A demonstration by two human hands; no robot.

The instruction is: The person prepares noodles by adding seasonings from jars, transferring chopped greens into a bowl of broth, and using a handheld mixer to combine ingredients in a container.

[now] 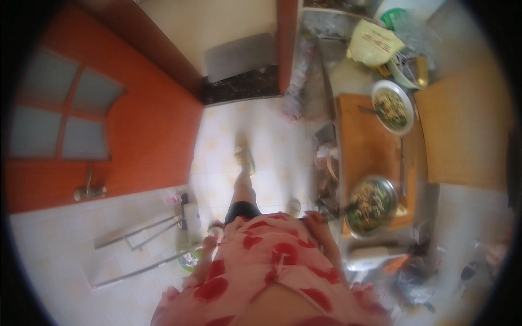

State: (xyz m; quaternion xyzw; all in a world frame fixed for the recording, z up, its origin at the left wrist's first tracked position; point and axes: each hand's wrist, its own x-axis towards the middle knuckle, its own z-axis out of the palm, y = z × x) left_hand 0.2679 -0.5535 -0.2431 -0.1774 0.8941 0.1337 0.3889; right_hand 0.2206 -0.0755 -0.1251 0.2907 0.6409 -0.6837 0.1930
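My left hand (pixel 209 243) hangs at my left side beside a small blurred white-and-red item (pixel 216 231); whether the fingers hold it is unclear. On the other side, my right hand (pixel 315 220) is low near the counter's edge, its fingers blurred. Close to it, a metal bowl (pixel 394 199) of greens and pale shredded food sits at the near end of a wooden board (pixel 359 134). A dark utensil handle (pixel 340 211) sticks out from this bowl toward my right hand. At the board's far end stands a white bowl (pixel 409 102) with similar food and its own utensil handle (pixel 367 109).
A long thin utensil (pixel 403 167) lies along the board. Behind the white bowl are a yellow printed bag (pixel 373 42) and a container (pixel 401 79). An orange door (pixel 151 122) stands at left, with a grey mat (pixel 242 55) past the doorway. Metal rails (pixel 147 267) project at lower left.
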